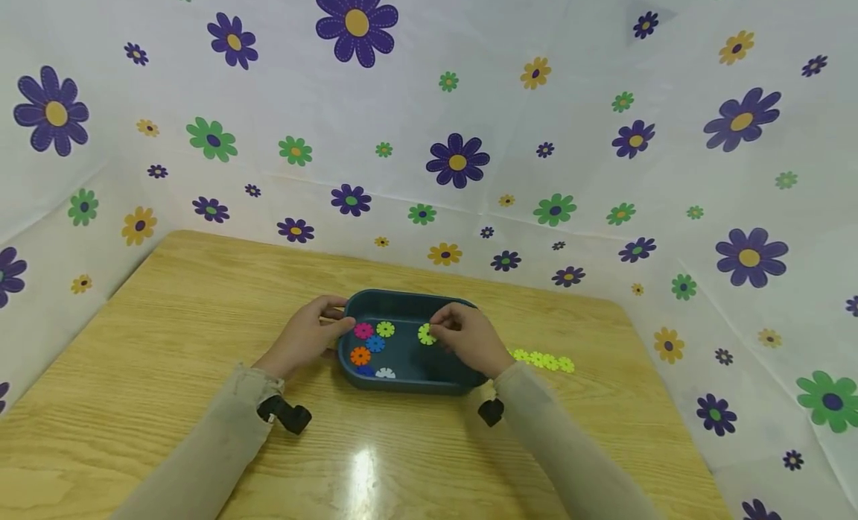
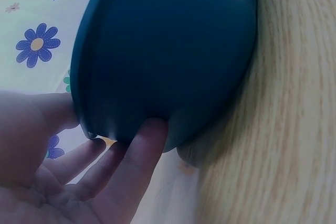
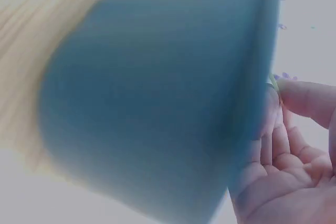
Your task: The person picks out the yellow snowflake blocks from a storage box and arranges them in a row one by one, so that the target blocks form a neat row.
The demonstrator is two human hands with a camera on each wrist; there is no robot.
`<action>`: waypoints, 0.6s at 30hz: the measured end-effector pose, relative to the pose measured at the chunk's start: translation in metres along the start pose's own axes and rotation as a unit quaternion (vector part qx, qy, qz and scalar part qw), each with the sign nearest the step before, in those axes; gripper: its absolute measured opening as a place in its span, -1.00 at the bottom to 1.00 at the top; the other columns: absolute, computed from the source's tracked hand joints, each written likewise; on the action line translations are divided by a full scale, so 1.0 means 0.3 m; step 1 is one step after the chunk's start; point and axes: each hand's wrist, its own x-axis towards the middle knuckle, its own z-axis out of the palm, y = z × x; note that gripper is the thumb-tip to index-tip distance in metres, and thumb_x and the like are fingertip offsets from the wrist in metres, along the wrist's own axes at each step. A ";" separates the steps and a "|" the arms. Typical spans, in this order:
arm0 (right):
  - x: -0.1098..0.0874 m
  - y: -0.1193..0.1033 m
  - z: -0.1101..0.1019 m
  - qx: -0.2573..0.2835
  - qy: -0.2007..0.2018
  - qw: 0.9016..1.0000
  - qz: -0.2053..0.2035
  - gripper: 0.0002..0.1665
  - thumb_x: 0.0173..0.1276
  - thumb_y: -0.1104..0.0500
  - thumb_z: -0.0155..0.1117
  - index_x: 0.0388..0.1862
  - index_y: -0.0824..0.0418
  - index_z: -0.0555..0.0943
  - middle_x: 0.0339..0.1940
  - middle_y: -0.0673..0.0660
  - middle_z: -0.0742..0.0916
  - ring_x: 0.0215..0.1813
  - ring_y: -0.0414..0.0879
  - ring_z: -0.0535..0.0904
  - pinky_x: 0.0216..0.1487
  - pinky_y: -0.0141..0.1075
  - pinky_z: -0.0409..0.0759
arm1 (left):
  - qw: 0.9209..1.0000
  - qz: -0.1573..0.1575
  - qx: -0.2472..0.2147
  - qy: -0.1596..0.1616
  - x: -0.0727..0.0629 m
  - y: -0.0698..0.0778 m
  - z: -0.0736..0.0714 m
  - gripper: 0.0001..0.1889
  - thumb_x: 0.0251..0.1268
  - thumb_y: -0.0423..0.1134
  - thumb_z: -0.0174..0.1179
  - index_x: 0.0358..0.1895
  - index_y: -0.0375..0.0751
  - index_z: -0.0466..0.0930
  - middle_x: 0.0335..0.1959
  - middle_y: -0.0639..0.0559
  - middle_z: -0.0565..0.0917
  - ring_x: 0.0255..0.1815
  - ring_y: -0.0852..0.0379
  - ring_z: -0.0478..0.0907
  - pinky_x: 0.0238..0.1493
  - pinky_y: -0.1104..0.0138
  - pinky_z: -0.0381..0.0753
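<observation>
A dark teal oval tray [image 1: 414, 387] stands on the wooden table. My left hand [image 1: 311, 334] grips its left end, with the thumb at the rim; in the left wrist view the fingers [image 2: 142, 153] press against the outer wall. Over the tray's right half, my right hand [image 1: 474, 340] pinches a yellow-green notched disc [image 1: 425, 334] between thumb and fingertips. Inside, at the left, lie a pink disc [image 1: 363, 331], another yellow-green disc [image 1: 385, 329], a blue disc [image 1: 375, 343], an orange disc [image 1: 360, 355], a dark blue disc [image 1: 366, 371] and a white disc [image 1: 385, 373].
Right of the tray, a row of several yellow-green discs [image 1: 550, 361] lies on the table [image 1: 268, 468], partly behind my right wrist. A white flower-print sheet [image 1: 402, 110] rises behind the table and along both sides.
</observation>
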 end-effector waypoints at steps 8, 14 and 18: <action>-0.085 0.151 -0.232 0.036 0.071 0.994 0.080 -0.75 0.57 0.14 0.26 0.06 0.29 0.63 -0.13 0.21 0.73 -0.11 0.15 0.67 -0.02 -0.03 0.74 | 1.000 0.009 -0.005 -0.003 -0.008 0.010 0.003 -0.44 0.56 -0.12 0.21 0.49 -0.23 0.34 0.28 -0.29 0.53 0.19 -0.21 0.59 -0.12 0.16 0.81; -0.154 0.325 -0.398 0.008 0.115 0.984 0.138 -0.63 0.62 0.10 0.17 0.17 0.37 0.59 -0.03 0.25 0.73 -0.04 0.14 0.68 0.02 -0.07 0.73 | 1.000 0.013 -0.005 -0.001 -0.010 0.012 0.003 -0.44 0.56 -0.13 0.22 0.49 -0.26 0.34 0.27 -0.30 0.52 0.20 -0.22 0.59 -0.12 0.16 0.81; -0.214 0.430 -0.476 -0.035 0.122 0.979 0.160 -0.59 0.64 0.12 0.12 0.21 0.42 0.56 0.01 0.29 0.72 -0.10 0.07 0.68 -0.04 -0.13 0.74 | 1.000 0.017 -0.005 -0.002 -0.009 0.009 0.002 -0.43 0.56 -0.13 0.22 0.49 -0.26 0.34 0.26 -0.30 0.52 0.19 -0.21 0.59 -0.12 0.17 0.81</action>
